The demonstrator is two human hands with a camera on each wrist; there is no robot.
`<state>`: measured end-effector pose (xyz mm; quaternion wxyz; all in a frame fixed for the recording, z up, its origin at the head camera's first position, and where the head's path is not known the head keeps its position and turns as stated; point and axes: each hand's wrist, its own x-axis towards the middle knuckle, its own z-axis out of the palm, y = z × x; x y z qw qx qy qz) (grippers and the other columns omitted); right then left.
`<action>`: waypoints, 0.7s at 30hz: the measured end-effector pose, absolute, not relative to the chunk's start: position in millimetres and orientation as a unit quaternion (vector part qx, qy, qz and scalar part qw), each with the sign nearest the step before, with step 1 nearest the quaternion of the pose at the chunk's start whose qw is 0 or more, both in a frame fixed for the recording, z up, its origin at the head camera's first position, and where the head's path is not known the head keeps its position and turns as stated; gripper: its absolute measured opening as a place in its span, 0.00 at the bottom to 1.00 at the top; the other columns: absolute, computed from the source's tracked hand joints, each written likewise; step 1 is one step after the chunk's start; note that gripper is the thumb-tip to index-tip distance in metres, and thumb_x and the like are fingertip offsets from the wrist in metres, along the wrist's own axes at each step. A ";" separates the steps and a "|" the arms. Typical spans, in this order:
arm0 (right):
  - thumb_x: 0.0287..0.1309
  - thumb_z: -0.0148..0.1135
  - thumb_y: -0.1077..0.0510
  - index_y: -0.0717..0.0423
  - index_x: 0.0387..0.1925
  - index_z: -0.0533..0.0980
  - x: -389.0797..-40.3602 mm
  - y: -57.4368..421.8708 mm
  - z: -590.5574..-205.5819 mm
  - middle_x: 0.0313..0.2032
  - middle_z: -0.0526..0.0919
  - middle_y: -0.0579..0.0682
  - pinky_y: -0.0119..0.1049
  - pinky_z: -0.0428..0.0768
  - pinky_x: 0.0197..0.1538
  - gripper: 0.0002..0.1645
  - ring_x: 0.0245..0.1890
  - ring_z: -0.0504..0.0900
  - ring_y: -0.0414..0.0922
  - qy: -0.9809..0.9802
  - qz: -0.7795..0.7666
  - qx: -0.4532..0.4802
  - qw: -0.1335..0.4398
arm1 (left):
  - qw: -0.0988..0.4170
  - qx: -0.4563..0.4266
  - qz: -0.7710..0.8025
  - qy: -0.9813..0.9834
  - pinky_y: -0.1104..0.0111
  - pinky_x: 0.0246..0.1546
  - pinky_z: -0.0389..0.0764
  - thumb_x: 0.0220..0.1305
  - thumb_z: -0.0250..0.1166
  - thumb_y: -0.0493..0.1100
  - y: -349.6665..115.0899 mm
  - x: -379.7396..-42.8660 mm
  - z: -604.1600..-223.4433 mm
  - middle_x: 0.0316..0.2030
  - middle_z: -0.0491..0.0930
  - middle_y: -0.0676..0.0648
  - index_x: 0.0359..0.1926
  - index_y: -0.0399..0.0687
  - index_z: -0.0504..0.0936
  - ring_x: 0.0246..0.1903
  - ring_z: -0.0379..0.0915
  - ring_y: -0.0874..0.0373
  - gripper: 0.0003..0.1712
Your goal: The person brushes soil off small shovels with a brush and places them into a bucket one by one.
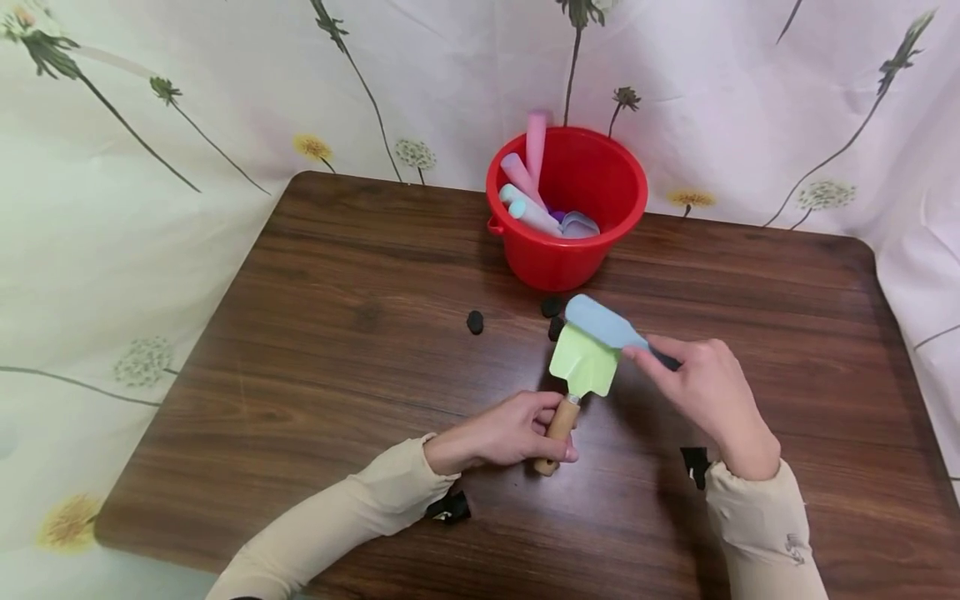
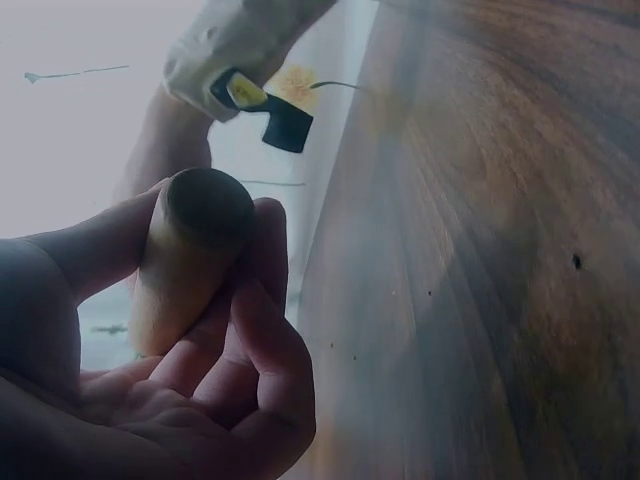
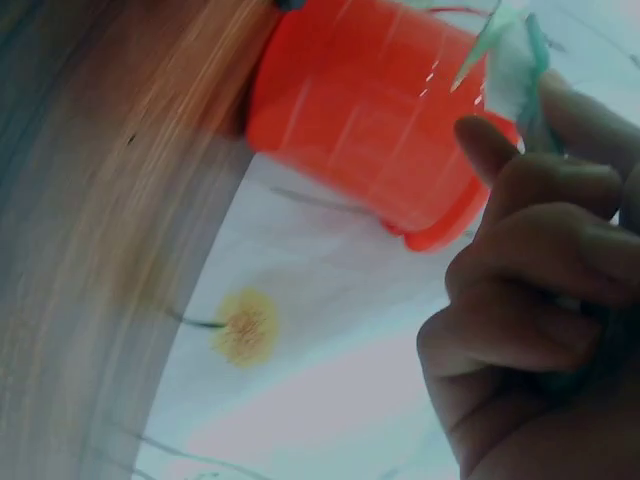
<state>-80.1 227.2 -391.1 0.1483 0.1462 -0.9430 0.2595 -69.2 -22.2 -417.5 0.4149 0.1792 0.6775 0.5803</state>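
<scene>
A small toy shovel with a light green blade (image 1: pixel 583 362) and a wooden handle (image 2: pixel 185 265) is in my left hand (image 1: pixel 517 429), its thumb and fingers wrapped round the handle. My right hand (image 1: pixel 701 383) grips a light blue spatula (image 1: pixel 600 323) by its thin handle. The spatula's flat head overlaps the tip of the green blade in the head view. In the right wrist view, the right hand's fingers (image 3: pixel 530 230) curl round the handle and hide most of it. Just past the blade lie small dark pebble-like pieces (image 1: pixel 551 307) on the table.
A red bucket (image 1: pixel 555 262) stands at the back of the brown wooden table (image 1: pixel 322 350). Pink handles (image 1: pixel 536 146), pale blue handles (image 1: pixel 532 215) and a greyish scoop (image 1: pixel 580 225) are inside it. Another dark piece (image 1: pixel 476 322) lies left of the others. A flowered cloth (image 1: pixel 450 75) hangs behind.
</scene>
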 end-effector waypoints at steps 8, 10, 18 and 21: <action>0.52 0.72 0.54 0.54 0.34 0.86 -81.4 233.3 -395.6 0.18 0.82 0.44 0.24 0.67 0.23 0.10 0.16 0.68 0.36 -0.938 0.298 0.113 0.136 | 0.418 0.186 0.575 0.679 0.75 0.30 0.79 0.58 0.68 0.33 -25.0 -68.3 -419.8 0.30 0.82 0.47 0.44 0.31 0.71 0.29 0.80 0.63 0.17; 0.50 0.73 0.56 0.53 0.34 0.86 -78.6 233.3 -397.0 0.19 0.82 0.42 0.22 0.66 0.23 0.08 0.17 0.67 0.33 -0.929 0.322 0.134 0.121 | 0.420 0.179 0.587 0.668 0.74 0.31 0.80 0.59 0.66 0.32 -25.9 -69.2 -420.5 0.31 0.83 0.43 0.46 0.28 0.69 0.29 0.80 0.61 0.19; 0.43 0.76 0.64 0.48 0.32 0.85 -70.5 234.8 -405.6 0.24 0.83 0.37 0.20 0.72 0.28 0.12 0.22 0.74 0.30 -0.886 0.397 0.229 0.062 | 0.440 0.140 0.625 0.629 0.67 0.36 0.84 0.61 0.64 0.31 -29.0 -73.0 -418.2 0.35 0.83 0.38 0.50 0.30 0.66 0.26 0.82 0.59 0.19; 0.44 0.75 0.64 0.48 0.32 0.85 -71.2 237.2 -408.3 0.24 0.84 0.37 0.20 0.73 0.30 0.11 0.23 0.76 0.30 -0.882 0.404 0.236 0.046 | 0.451 0.146 0.625 0.620 0.68 0.36 0.83 0.61 0.63 0.30 -29.5 -73.9 -416.4 0.33 0.82 0.43 0.50 0.29 0.66 0.26 0.81 0.58 0.20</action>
